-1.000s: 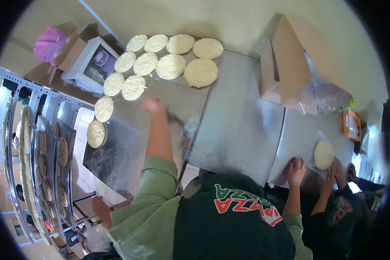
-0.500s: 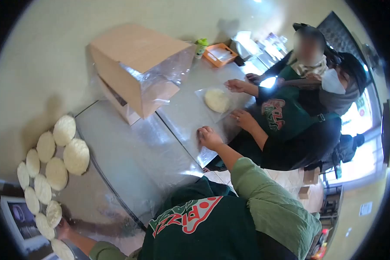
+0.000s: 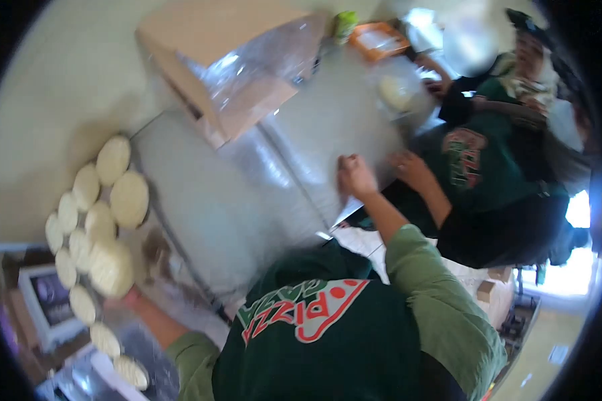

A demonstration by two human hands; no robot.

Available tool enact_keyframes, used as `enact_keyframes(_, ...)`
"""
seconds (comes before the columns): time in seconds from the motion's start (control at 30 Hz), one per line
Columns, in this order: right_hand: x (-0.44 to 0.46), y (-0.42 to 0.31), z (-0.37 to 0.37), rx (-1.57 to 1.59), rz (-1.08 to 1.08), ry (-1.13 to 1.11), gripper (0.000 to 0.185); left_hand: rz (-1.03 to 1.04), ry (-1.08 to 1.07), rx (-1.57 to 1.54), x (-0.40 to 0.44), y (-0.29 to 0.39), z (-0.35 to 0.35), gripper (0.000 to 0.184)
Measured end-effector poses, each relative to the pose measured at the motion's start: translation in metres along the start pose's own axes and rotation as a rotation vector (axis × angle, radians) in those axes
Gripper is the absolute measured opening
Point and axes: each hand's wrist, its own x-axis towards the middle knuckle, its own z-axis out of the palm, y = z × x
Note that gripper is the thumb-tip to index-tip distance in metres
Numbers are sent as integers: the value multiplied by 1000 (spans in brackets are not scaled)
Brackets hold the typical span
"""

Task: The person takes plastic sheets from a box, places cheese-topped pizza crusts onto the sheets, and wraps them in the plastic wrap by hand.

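Observation:
At the left, my left hand [image 3: 126, 298] is closed at the edge of a round pale dough base [image 3: 112, 269], which looks lifted above the others and larger in view. Around it, several more pale bases [image 3: 114, 160] lie in rows on the metal table. My right hand [image 3: 356, 176] rests on the metal table [image 3: 214, 194] near its front edge, with the fingers curled in and no object visible in them.
An open cardboard box [image 3: 214, 27] with clear plastic stands at the back. To the right, a co-worker's hand [image 3: 415, 168] is near the table edge; another is by a bagged base [image 3: 396, 93]. An orange tray [image 3: 379, 41] and a framed item [image 3: 50, 301] also show.
The view has swung right. My left hand has gone from empty over the table to holding a base. My right hand's fingers have curled. The co-worker's bagged base has moved away from my right hand.

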Motion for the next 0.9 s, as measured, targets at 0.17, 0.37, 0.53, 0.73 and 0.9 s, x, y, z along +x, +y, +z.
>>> enact_keyframes(0.17,3,20,15,26,-42,144,40,-594,-333,-88,-108,-61,72,90)
enact_keyframes(0.37,-3,25,9,-9,-105,190,42,-1374,-467,-49,-254,-162,157,107)
enact_keyframes(0.53,-4,34,1,55,-54,159,43,-1535,-665,-103,-317,-207,186,108)
enact_keyframes(0.73,-9,43,-4,116,-58,207,41,-1104,-796,545,-304,-203,165,79)
enact_keyframes(0.9,-43,3,-25,213,-185,282,41,-4,-980,1482,-247,-159,134,54)
